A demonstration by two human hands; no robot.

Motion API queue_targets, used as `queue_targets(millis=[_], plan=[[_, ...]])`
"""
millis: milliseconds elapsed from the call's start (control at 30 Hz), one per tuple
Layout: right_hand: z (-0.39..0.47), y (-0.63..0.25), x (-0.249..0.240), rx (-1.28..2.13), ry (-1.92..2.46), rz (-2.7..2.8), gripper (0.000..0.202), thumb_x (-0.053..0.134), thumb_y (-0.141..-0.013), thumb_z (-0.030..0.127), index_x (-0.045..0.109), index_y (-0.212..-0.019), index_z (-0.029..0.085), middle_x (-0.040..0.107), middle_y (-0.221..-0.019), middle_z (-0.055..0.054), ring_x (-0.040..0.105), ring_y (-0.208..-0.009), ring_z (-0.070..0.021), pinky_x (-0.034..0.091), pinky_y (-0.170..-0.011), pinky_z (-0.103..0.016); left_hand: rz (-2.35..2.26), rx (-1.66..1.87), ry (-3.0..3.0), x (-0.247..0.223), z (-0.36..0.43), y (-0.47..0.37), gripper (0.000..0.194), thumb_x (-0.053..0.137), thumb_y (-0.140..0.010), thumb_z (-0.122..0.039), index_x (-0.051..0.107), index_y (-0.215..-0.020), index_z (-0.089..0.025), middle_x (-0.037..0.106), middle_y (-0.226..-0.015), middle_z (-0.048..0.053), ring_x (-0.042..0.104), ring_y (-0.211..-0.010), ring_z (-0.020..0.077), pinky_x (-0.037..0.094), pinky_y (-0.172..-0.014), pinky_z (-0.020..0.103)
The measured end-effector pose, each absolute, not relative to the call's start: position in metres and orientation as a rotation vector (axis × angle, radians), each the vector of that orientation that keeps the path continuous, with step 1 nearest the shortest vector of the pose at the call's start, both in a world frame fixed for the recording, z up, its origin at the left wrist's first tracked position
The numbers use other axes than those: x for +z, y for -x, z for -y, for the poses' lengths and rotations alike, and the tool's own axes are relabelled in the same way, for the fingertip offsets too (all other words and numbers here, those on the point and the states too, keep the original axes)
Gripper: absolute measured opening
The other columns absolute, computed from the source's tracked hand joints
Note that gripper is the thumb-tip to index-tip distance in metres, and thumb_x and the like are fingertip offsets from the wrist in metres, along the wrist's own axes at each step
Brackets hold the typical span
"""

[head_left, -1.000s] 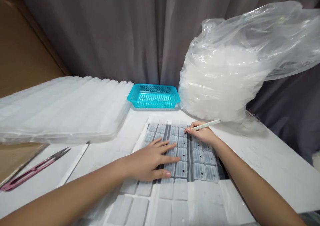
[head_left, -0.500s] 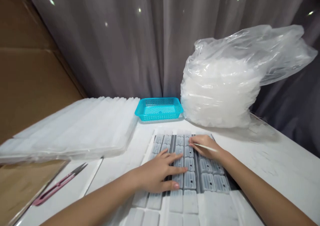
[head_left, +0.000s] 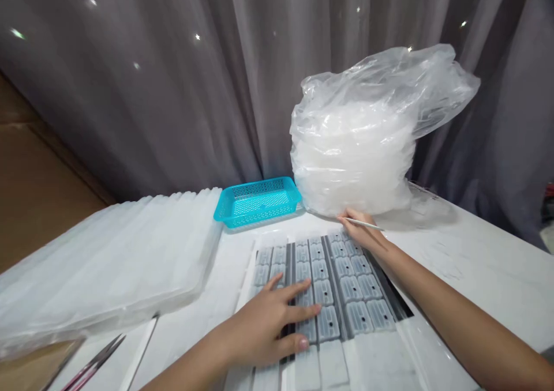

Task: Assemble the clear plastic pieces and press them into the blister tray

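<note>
My left hand (head_left: 270,322) lies with fingers spread over rows of small translucent plastic pieces (head_left: 324,322), several with a dark dot in the middle. They sit in columns on a sheet with dark strips (head_left: 291,262) between them. My right hand (head_left: 360,228) is closed on a thin whitish stick (head_left: 366,224), which points out to the right. That hand is at the far end of the right-hand columns. Its fingertips are partly hidden, so what they touch there cannot be made out.
A turquoise basket (head_left: 258,203) stands at the back, beside a clear bag (head_left: 355,149) packed with white material. A stack of translucent white sheets (head_left: 130,252) lies at left. Pink-handled scissors-like snips (head_left: 97,362) rest near cardboard (head_left: 38,368). A grey curtain (head_left: 182,102) hangs behind.
My right hand, still gripping the stick, has moved from the middle columns to the far end of the right columns. My left hand stays spread on the pieces. The view has turned right.
</note>
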State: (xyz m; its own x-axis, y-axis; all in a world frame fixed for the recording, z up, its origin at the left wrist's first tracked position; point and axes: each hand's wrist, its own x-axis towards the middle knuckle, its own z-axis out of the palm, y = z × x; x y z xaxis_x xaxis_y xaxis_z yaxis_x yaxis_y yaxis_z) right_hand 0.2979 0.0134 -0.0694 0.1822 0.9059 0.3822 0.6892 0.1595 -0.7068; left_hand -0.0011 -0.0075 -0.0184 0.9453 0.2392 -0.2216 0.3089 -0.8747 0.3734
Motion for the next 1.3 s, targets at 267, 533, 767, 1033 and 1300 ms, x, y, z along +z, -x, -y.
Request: queue_targets(millis=[267,533,767,1033,1300], plan=[[-0.036,-0.275,-0.08,0.63,1.445,1.689,0.023,0.057,-0.081,0.038,0.059,-0.068,0.019,0.067,-0.07,-0.002,0.061,-0.068,-0.0172,0.044,-0.061,-0.025,-0.397,-0.253,-2.655,-0.018,0.003,0.0,0.052,0.045,-0.092,-0.057,0.035,-0.14,-0.039,0.027,-0.149,0.01,0.023,-0.137,0.0332,0.01,-0.108,0.068],[-0.037,-0.28,-0.084,0.702,1.425,1.691,0.022,0.06,-0.079,0.038,0.06,-0.067,0.019,0.066,-0.068,-0.002,0.059,-0.067,-0.0164,0.042,-0.06,-0.025,-0.389,-0.266,-2.663,-0.019,0.002,0.0,0.053,0.047,-0.091,-0.056,0.035,-0.14,-0.039,0.03,-0.148,0.01,0.023,-0.138,0.033,0.011,-0.108,0.067],[-0.04,-0.279,-0.087,0.692,1.451,1.712,0.023,0.061,-0.078,0.037,0.06,-0.066,0.018,0.066,-0.066,-0.002,0.06,-0.064,-0.0165,0.042,-0.058,-0.024,-0.401,-0.286,-2.653,-0.018,0.004,0.0,0.053,0.048,-0.091,-0.056,0.036,-0.139,-0.038,0.031,-0.148,0.01,0.022,-0.138,0.0328,0.01,-0.108,0.067],[-0.022,-0.264,-0.079,0.588,1.422,1.82,0.011,0.058,-0.082,0.028,0.061,-0.075,0.02,0.068,-0.078,-0.002,0.062,-0.075,-0.0178,0.043,-0.071,-0.027,-0.399,-0.253,-2.637,-0.02,0.004,0.0,0.052,0.05,-0.091,-0.054,0.037,-0.139,-0.039,0.031,-0.148,0.01,0.021,-0.138,0.0321,0.009,-0.109,0.066],[-0.032,-0.271,-0.079,0.487,1.585,1.531,0.021,0.035,-0.091,0.022,0.054,-0.082,0.018,0.065,-0.079,-0.006,0.063,-0.063,-0.0163,0.047,-0.059,-0.027,-0.398,-0.23,-2.621,-0.019,0.006,0.002,0.052,0.05,-0.091,-0.052,0.037,-0.139,-0.038,0.026,-0.149,0.009,0.022,-0.138,0.0323,0.009,-0.109,0.066]])
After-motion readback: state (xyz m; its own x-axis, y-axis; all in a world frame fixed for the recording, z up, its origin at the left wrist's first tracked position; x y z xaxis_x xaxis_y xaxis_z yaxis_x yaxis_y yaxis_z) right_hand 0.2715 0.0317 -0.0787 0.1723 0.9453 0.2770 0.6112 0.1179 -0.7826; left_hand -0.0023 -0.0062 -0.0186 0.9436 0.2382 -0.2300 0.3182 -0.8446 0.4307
